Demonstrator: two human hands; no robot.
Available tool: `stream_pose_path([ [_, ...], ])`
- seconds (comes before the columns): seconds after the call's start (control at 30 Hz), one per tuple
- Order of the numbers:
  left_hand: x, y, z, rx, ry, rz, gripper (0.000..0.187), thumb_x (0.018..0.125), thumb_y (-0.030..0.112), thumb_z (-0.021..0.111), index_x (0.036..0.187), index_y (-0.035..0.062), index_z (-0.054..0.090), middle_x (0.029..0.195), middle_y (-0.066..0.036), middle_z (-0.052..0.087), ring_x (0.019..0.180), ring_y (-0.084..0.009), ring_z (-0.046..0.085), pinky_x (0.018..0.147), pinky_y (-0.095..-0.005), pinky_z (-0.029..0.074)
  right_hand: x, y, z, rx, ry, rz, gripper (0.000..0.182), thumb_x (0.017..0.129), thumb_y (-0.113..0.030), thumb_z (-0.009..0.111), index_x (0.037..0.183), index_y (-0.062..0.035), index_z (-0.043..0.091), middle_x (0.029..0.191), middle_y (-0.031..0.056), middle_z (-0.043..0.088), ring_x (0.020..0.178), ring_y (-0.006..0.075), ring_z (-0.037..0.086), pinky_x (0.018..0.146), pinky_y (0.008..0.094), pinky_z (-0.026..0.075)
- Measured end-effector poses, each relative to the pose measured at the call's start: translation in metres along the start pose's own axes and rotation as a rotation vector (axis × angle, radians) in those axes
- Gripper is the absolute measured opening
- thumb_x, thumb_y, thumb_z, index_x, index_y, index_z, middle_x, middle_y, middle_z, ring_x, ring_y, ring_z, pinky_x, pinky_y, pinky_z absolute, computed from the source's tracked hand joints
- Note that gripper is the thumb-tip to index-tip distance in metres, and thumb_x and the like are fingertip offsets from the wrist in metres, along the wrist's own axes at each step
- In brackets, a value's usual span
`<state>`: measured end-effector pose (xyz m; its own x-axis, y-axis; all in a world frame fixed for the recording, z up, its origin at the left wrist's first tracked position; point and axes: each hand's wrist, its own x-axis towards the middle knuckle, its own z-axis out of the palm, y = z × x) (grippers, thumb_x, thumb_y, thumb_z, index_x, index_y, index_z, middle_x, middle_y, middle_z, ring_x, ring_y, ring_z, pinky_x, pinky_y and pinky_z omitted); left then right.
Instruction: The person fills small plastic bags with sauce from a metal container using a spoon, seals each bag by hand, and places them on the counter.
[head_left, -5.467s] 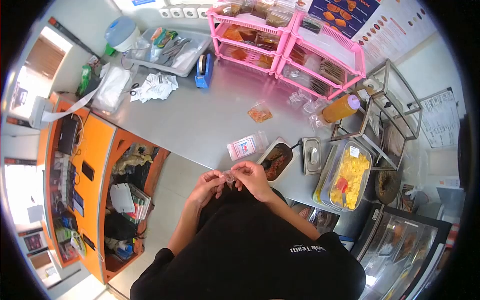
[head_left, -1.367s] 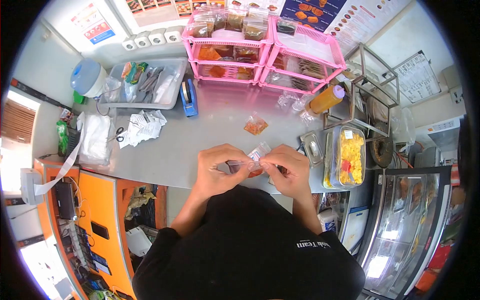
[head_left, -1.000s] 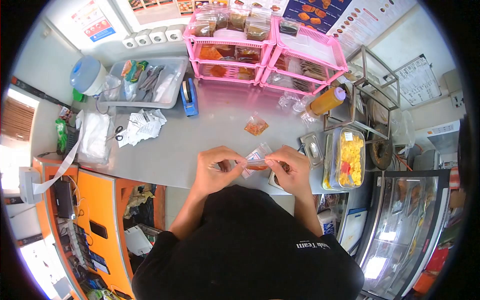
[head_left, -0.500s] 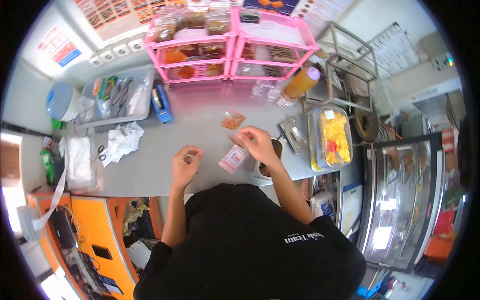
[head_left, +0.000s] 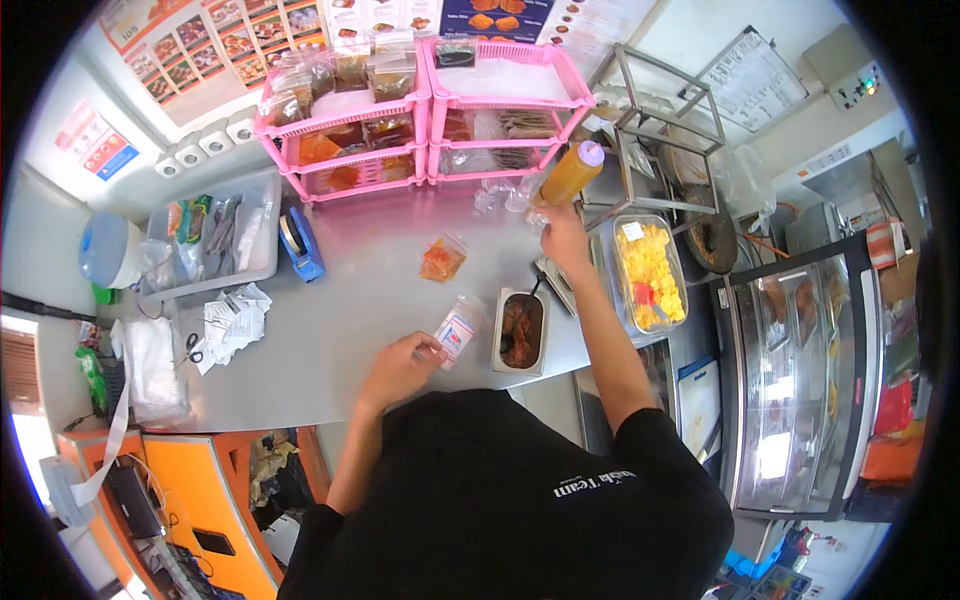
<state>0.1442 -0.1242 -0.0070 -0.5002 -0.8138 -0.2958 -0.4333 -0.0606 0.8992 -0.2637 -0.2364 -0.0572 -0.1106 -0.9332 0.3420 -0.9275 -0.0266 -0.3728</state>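
Resting at the near edge of the counter (head_left: 340, 330), left hand (head_left: 400, 368) with fingertips on the near end of the pouch (head_left: 457, 333), loosely pinching or merely touching it — cannot tell which. Lying flat, that pouch, long axis running from the hand up and right toward the tin (head_left: 520, 330), just beside it. Holding dark red filling, the tin, with its long axis pointing away from the body. Bare steel left of the hand, open for sliding. Farther out, a filled orange bag (head_left: 441, 260) alone on the steel, apart from both hands, nearer the right one. Stretched well forward, right arm, with right hand (head_left: 563, 238) closing over small clear bags (head_left: 505, 195) at the foot of the bottle (head_left: 568, 173); grip hidden from this side, so clenched or slack cannot be told. Tilted, the bottle, leaning toward the rack (head_left: 410, 130). Right of the hand, a lidded tub (head_left: 650, 272) of yellow pieces and a small metal lid (head_left: 553, 275) partly under the wrist. Tight room there: wire frame (head_left: 660, 130) behind, tub alongside. Far left, tape dispenser (head_left: 300, 243), tray (head_left: 262, 235), papers (head_left: 232, 320) with scissors (head_left: 190, 348).
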Motion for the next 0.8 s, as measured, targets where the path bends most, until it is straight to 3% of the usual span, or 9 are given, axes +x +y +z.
stream_pose_path([
  [0.13,-0.002,0.015,0.005,0.019,-0.004,0.015,0.032,0.098,0.032,0.071,0.112,0.0032,0.072,0.101,-0.014,0.076,0.081,-0.0238,0.07,0.078,-0.0385,0.056,0.032,0.011,0.045,-0.49,-0.364,-0.146,0.029,0.086,-0.012,0.068,0.112,-0.0168,0.08,0.136,0.0237,0.059,0.121,0.0449,0.063,0.092,0.0555,0.054],
  [0.23,-0.003,0.015,0.003,0.041,0.023,0.045,0.035,0.099,0.034,0.072,0.115,0.0029,0.072,0.101,-0.012,0.076,0.079,-0.021,0.069,0.075,-0.0361,0.057,0.047,0.032,0.08,-0.684,-0.439,-0.174,0.036,0.083,-0.01,0.07,0.118,-0.0164,0.076,0.14,0.0237,0.057,0.122,0.0405,0.065,0.09,0.059,0.056],
  [0.33,0.0,0.004,0.006,0.033,0.041,0.034,0.035,0.099,0.033,0.073,0.118,0.0034,0.072,0.099,-0.011,0.075,0.078,-0.019,0.068,0.073,-0.0346,0.056,0.058,0.038,0.095,-0.796,-0.53,-0.088,0.027,0.083,-0.014,0.072,0.108,-0.017,0.08,0.134,0.0228,0.063,0.121,0.0405,0.066,0.092,0.0623,0.054],
  [0.43,0.002,0.012,0.003,-0.046,0.079,0.022,0.033,0.098,0.029,0.075,0.119,0.0043,0.073,0.095,-0.009,0.073,0.076,-0.0173,0.065,0.072,-0.0339,0.055,0.047,0.012,0.058,-0.818,-0.467,-0.239,0.018,0.087,-0.016,0.071,0.101,-0.0144,0.081,0.118,0.0171,0.073,0.104,0.036,0.072,0.085,0.0475,0.058],
  [0.53,0.001,0.045,-0.009,-0.071,0.207,0.167,0.03,0.095,0.024,0.077,0.119,0.0055,0.073,0.09,-0.007,0.066,0.074,-0.0158,0.059,0.07,-0.0321,0.05,0.042,-0.062,-0.032,-0.275,-0.6,-0.237,0.019,0.086,-0.02,0.074,0.103,-0.0116,0.08,0.107,0.018,0.076,0.096,0.0304,0.075,0.081,0.044,0.058],
  [0.6,0.003,0.074,-0.02,-0.043,0.283,0.31,0.029,0.094,0.021,0.078,0.119,0.0063,0.074,0.087,-0.005,0.061,0.074,-0.0154,0.055,0.069,-0.0317,0.047,0.029,-0.113,-0.082,0.116,-0.648,-0.264,0.021,0.087,-0.022,0.078,0.103,-0.0094,0.08,0.085,0.0164,0.074,0.083,0.0233,0.073,0.074,0.0406,0.056],
  [0.67,0.01,0.102,-0.03,-0.002,0.321,0.46,0.028,0.093,0.018,0.077,0.119,0.0071,0.074,0.086,-0.004,0.056,0.075,-0.0155,0.051,0.068,-0.0321,0.043,0.013,-0.156,-0.12,0.501,-0.759,-0.198,0.018,0.088,-0.021,0.082,0.099,-0.0076,0.079,0.067,0.0077,0.061,0.064,0.0134,0.059,0.06,0.0332,0.045],
  [0.77,0.019,0.12,-0.039,0.044,0.202,0.585,0.02,0.093,0.014,0.075,0.111,0.0062,0.074,0.085,-0.004,0.053,0.075,-0.0161,0.049,0.068,-0.0323,0.04,-0.015,-0.185,-0.145,0.791,-0.899,-0.133,0.014,0.091,-0.018,0.083,0.097,-0.0068,0.079,0.062,-0.0006,0.046,0.058,0.007,0.039,0.055,0.0276,0.031],
  [0.8,0.022,0.119,-0.04,0.023,0.132,0.574,0.016,0.093,0.013,0.074,0.107,0.005,0.072,0.086,-0.004,0.053,0.076,-0.0159,0.048,0.068,-0.0318,0.039,-0.024,-0.187,-0.146,0.849,-0.859,-0.148,0.016,0.093,-0.019,0.082,0.099,-0.0056,0.078,0.064,-0.0056,0.043,0.057,0.0038,0.033,0.053,0.0273,0.025],
])
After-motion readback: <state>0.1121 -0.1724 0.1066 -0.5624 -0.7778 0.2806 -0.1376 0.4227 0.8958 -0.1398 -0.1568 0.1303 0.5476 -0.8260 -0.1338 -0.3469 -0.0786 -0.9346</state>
